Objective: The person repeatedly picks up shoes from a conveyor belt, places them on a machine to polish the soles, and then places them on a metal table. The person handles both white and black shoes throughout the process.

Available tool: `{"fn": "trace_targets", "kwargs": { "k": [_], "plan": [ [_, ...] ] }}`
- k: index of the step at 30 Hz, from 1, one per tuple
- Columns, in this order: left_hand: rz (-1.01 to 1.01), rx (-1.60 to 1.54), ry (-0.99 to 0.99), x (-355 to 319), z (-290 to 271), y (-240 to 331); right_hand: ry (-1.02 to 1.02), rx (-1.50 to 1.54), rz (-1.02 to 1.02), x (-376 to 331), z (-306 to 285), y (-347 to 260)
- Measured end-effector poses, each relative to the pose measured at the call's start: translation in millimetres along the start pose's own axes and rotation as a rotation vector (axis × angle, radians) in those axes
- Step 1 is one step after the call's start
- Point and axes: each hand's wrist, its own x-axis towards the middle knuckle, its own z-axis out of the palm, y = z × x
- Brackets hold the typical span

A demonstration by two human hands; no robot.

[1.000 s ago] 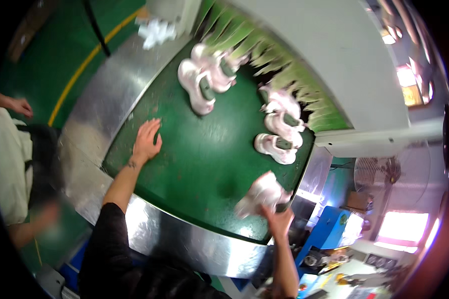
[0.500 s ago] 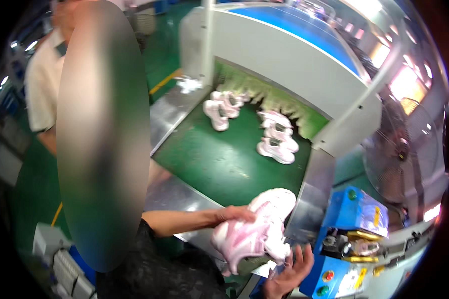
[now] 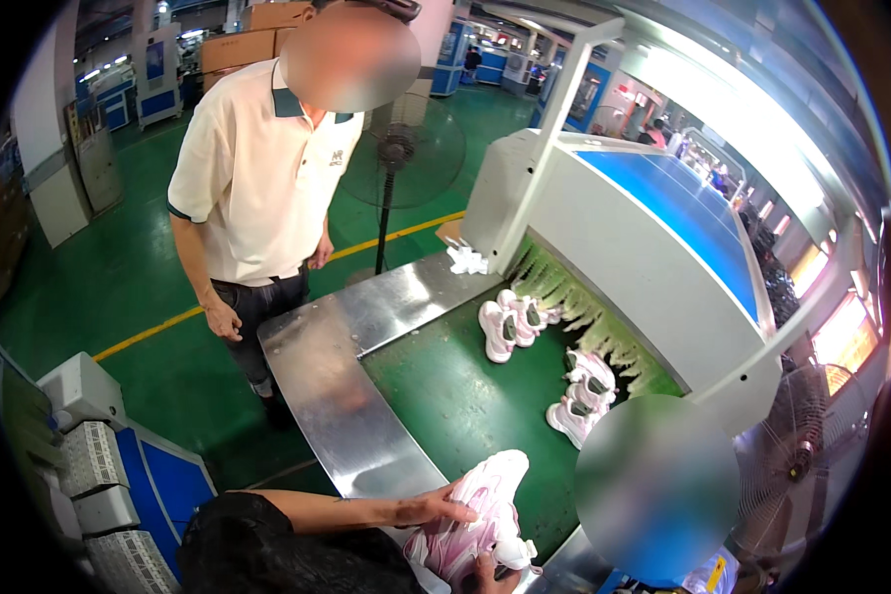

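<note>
Left hand (image 3: 438, 507): closed on the side of the shoe (image 3: 462, 543), thumb and fingers gripping the upper. Right hand (image 3: 495, 576): bent against the opposite end of the same shoe, by its opening; partly cut off, so how firmly it pinches cannot be told.

Shoe: white and pink, between both hands, rounded white end pointing away from them. Whether a second lies beneath it cannot be told.

Change: a second ago the left hand is spread over the belt (image 3: 455, 406) and the right alone has the shoe; half a second ago the left holds it and the right is spread free beside it. Now both are on it. Judged meaning: the pass between hands is over, and attention is on handling this one piece.

Rim (image 3: 366, 426): metal, ahead and left of the left hand.
Belt: green, ahead of both hands.
Right group (image 3: 592, 374): white and pink shoes, ahead and right, untouched.
Left group (image 3: 498, 335): similar shoes, farther ahead, untouched.
Fringe (image 3: 564, 287): green, beyond both groups.
Scraps (image 3: 467, 260): white, at the rim's far end.
Person (image 3: 267, 168): pale shirt, beyond the rim, left of the hands.
Fan (image 3: 396, 148): behind the person.
</note>
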Motion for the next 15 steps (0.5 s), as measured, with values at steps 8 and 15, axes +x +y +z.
{"fn": "trace_targets", "kwargs": {
  "k": [8,15],
  "plan": [
    [-0.034,-0.151,0.205,-1.0,-47.9,50.3,-0.028,-0.403,-0.211,56.0,49.1,4.2],
    [0.008,-0.173,0.199,5.5,-26.9,41.7,-0.055,-0.212,-0.224,43.0,46.2,-28.1]
  ]
}}
